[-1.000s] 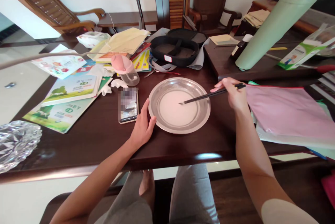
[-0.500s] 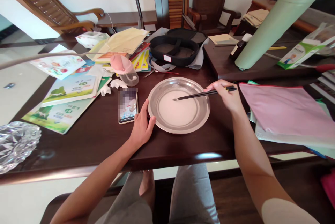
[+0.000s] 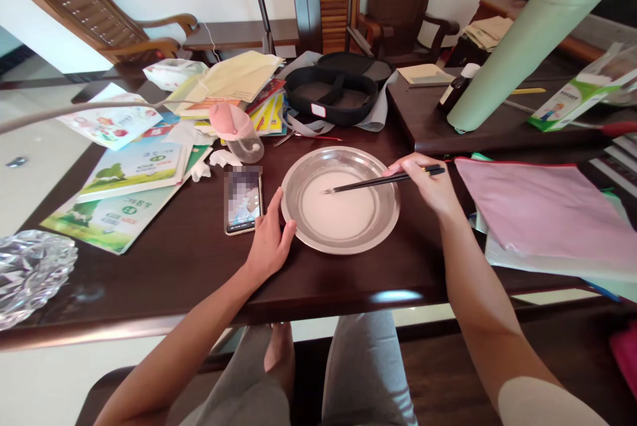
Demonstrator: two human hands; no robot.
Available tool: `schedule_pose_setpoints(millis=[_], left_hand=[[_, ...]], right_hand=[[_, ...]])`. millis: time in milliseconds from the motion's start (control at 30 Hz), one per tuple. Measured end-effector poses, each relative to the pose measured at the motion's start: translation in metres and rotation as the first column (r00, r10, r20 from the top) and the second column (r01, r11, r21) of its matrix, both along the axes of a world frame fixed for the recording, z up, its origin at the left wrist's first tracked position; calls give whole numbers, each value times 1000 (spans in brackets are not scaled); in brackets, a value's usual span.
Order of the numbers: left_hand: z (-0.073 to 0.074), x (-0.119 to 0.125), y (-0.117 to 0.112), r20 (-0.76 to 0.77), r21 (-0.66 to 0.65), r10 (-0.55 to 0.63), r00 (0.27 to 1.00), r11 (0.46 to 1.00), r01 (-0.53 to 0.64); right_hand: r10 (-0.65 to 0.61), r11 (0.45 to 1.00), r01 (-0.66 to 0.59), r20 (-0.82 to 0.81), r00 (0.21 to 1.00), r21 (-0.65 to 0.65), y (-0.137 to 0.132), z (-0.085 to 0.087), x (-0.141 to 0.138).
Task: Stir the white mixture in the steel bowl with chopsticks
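A round metal plate [image 3: 387, 217] sits on the dark wooden table [image 3: 199, 260] and holds a pool of white liquid [image 3: 338, 213]. My right hand [image 3: 432, 188] is closed on a pair of dark chopsticks [image 3: 378, 182]; their tips dip into the liquid near the plate's far left part. My left hand [image 3: 269, 240] rests flat with fingers open against the plate's left rim. A phone [image 3: 243, 200] lies face up just left of that hand.
Books and papers [image 3: 134, 167], a pink-lidded cup [image 3: 237, 131] and a black case [image 3: 331, 94] crowd the far side of the table. A pink folder [image 3: 542, 207] lies on the right, crumpled foil [image 3: 30, 273] on the left. A green tube [image 3: 517, 48] leans at upper right. Wooden chairs stand behind.
My right hand moved left along the plate's far edge, carrying the chopstick tips from the liquid's centre-right to its far left. The left hand stayed on the rim.
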State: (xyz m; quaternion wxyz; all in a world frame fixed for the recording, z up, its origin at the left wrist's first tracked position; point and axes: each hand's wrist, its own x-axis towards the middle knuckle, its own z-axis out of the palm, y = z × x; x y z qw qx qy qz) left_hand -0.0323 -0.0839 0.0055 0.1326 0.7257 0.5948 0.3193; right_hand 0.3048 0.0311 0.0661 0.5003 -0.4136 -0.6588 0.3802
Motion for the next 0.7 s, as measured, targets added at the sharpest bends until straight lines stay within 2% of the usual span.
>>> schedule_pose_setpoints(millis=[67,133,233,333,400,467,600,700], left_hand=[[-1,0,0,20,8,0,1000,1000,0],[-2,0,0,37,20,1,999,1000,-1],[-3,0,1,52,31,-2,999,1000,0],[-3,0,1,53,37,-9,999,999,7],[-3,0,1,50,37,-13,999,999,12],[-2,0,1,43,35,-14,999,999,13],[-1,-1,1,4,24,-13,1000,1000,13],[-2,-1,1,-26,22,-15,1000,1000,15]], right_hand=[[-110,994,110,-69,992,-6,4,-3,7],[-150,989,148,-126,981,-25,7,-7,12],[-58,997,52,-124,991,-53,6,-8,11],[94,994,-95,-11,995,-46,0,-4,1],[132,991,-131,49,990,-22,-2,0,-4],[78,997,-78,47,996,8,-1,1,-3],[-135,991,137,-78,988,13,6,-4,9],[-126,992,124,-124,984,-25,7,-8,12]])
